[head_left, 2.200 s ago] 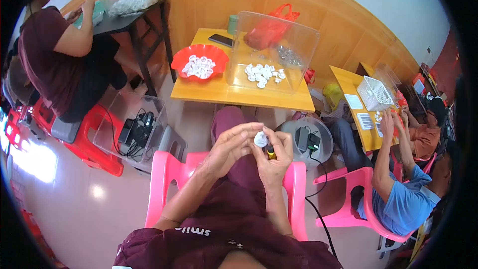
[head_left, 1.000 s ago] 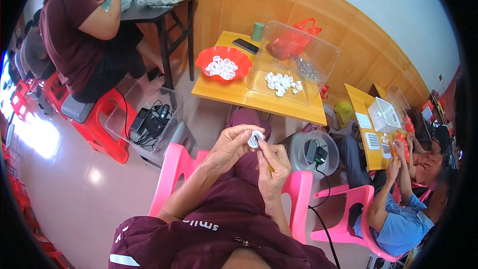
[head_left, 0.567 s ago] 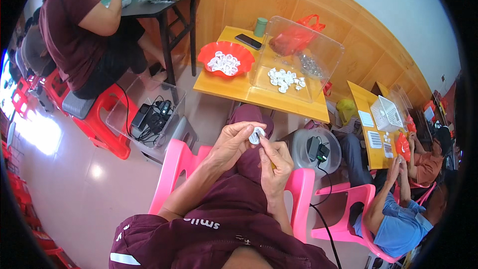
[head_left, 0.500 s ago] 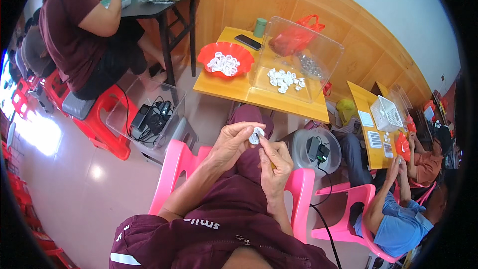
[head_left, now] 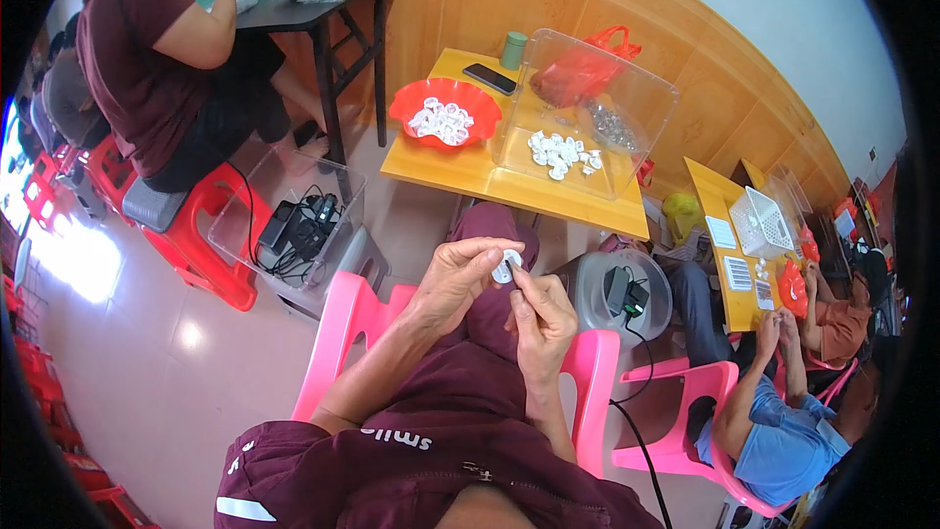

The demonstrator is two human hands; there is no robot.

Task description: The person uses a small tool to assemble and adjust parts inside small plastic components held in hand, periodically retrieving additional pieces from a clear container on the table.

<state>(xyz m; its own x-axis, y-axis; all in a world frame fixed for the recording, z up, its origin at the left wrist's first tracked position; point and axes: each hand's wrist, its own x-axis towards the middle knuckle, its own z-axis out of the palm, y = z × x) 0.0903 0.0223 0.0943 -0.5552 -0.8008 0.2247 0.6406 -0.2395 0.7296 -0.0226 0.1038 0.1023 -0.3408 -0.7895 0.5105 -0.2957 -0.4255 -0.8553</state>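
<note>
Head view: I watch from far off and see a room, with a long wooden wall [head_left: 734, 98] past the tables.
Yellow table [head_left: 450, 176]: it stands in front of the knees, with things near its back and sides.
Person at the left [head_left: 147, 69]: sits by a dark table [head_left: 292, 18], both hands up close together.
Person in blue [head_left: 788, 446]: sits at the right, hands close together too.
Pink chair [head_left: 338, 328]: I see its arms on both sides of the lap.
Clear box [head_left: 656, 127]: sits on the yellow table, with a heap of white pieces [head_left: 558, 154] in it.
Red bag [head_left: 578, 73]: shows through the clear box; I cannot tell if it is in it or behind.
Red bowl [head_left: 399, 113]: on the table's left side, full of small white parts [head_left: 441, 121].
Left hand [head_left: 455, 279]: thumb and fingers pinch the white round piece.
Right hand [head_left: 543, 321]: thumb and fingers are close together on a thin tool, mostly hidden.
Phone [head_left: 490, 78]: lies flat behind the bowl, near a green can [head_left: 512, 51].
White round piece [head_left: 501, 274]: up over the lap, between the two hands.
Thin tool [head_left: 510, 264]: its dark tip is at the white round piece; I cannot tell how deep it goes.
</note>
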